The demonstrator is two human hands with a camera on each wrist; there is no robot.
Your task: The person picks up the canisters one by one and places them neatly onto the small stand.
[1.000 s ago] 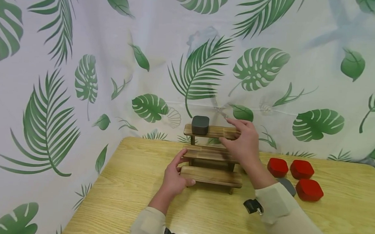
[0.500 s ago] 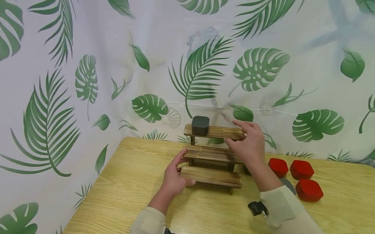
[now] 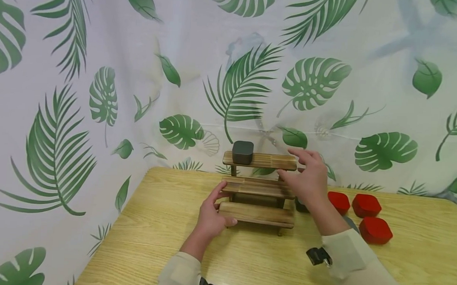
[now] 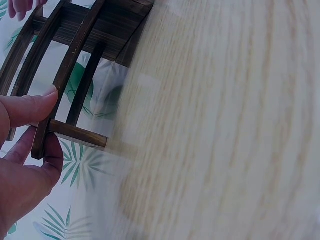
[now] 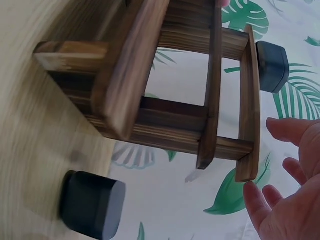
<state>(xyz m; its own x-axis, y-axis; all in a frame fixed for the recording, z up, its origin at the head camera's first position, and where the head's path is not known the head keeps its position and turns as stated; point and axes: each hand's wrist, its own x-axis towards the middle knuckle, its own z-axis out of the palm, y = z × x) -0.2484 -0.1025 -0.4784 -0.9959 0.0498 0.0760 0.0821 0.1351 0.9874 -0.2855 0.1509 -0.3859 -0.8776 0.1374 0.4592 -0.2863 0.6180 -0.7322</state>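
Observation:
A three-step wooden display stand (image 3: 256,212) stands on the table. My left hand (image 3: 211,218) grips the left end of its lowest step; the thumb lies on one side of the board and the fingers on the other, as the left wrist view shows. On the left part of the top step sits a dark grey rounded block (image 3: 242,152). My right hand (image 3: 310,180) is at the top step's right end, thumb and fingers spread apart with nothing held between them. Whether a fingertip touches the board, I cannot tell.
A second dark block (image 5: 92,205) lies on the table right of the stand, partly behind my right hand in the head view. Three red blocks (image 3: 375,230) lie further right, with a grey block (image 3: 351,223) mostly hidden by my sleeve. A leaf-patterned cloth (image 3: 139,92) hangs behind.
My right hand has moved right along the top step to its right end, uncovering more of that board and the dark block beside the stand. My left hand has kept its grip.

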